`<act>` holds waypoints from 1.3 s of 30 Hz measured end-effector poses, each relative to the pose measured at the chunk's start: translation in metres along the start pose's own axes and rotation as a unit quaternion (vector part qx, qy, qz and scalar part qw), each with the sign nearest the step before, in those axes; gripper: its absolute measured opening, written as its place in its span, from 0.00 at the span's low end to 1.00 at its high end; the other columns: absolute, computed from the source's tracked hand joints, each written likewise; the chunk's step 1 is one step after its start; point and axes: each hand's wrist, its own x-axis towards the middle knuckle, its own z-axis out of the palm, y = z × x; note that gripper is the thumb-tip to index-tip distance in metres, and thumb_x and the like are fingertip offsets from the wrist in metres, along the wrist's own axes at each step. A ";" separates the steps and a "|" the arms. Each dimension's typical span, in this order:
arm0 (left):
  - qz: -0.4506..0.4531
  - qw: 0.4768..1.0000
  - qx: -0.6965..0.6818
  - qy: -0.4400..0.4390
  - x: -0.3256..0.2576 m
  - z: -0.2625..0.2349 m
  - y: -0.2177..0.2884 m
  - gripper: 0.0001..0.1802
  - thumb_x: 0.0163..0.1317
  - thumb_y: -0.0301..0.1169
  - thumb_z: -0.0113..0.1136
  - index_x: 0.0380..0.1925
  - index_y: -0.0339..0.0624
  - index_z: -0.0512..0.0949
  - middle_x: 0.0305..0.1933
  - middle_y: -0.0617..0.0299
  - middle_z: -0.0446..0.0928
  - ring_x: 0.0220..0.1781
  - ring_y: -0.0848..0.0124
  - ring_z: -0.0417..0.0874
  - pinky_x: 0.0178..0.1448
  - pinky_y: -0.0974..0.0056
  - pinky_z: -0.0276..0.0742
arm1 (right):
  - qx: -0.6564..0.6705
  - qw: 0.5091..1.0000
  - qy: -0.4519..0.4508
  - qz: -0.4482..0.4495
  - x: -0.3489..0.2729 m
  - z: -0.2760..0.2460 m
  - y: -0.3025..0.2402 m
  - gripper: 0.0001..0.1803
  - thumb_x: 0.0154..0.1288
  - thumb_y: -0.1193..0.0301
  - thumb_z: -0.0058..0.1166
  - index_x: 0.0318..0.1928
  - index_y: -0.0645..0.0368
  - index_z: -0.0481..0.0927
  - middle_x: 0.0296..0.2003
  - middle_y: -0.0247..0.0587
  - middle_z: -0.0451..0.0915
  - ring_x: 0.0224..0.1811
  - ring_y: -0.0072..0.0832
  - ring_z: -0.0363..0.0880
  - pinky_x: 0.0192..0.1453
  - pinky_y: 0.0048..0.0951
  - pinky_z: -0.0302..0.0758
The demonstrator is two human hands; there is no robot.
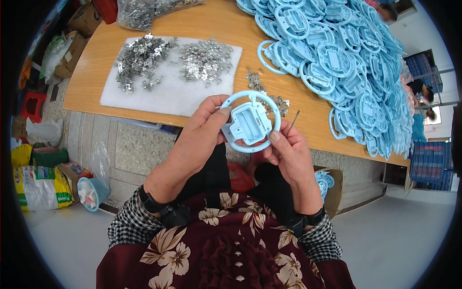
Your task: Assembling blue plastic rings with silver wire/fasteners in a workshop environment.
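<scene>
Between my hands, just off the table's near edge, is a light blue plastic steering-wheel-shaped piece (250, 125), tilted with its hollow rectangular compartment facing up. My left hand (197, 130) is closed on its left rim, thumb on top. My right hand (293, 154) pinches the right rim with its thumb. A thin metal rod-like tool (295, 119) sticks up from the right hand's fingers; its lower part is hidden. Beyond the piece lies a small scatter of metal parts (280, 106), partly covered by it.
A white foam sheet (168, 98) carries two piles of small metal parts (204, 62). A large heap of similar blue pieces (337, 62) covers the table's right side. A clear bag (137, 14) stands at the back. Below right is a cardboard box (334, 195) with blue pieces.
</scene>
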 end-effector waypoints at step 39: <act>0.022 0.997 0.033 0.062 -0.049 -0.095 0.041 0.10 0.76 0.34 0.53 0.45 0.38 0.78 0.37 0.71 0.79 0.37 0.86 0.76 0.41 0.75 0.75 | -0.585 0.739 -0.183 -0.279 0.148 0.155 -0.022 0.10 0.64 0.72 0.57 0.45 0.58 0.82 0.38 0.49 0.81 0.42 0.50 0.81 0.47 0.45 0.77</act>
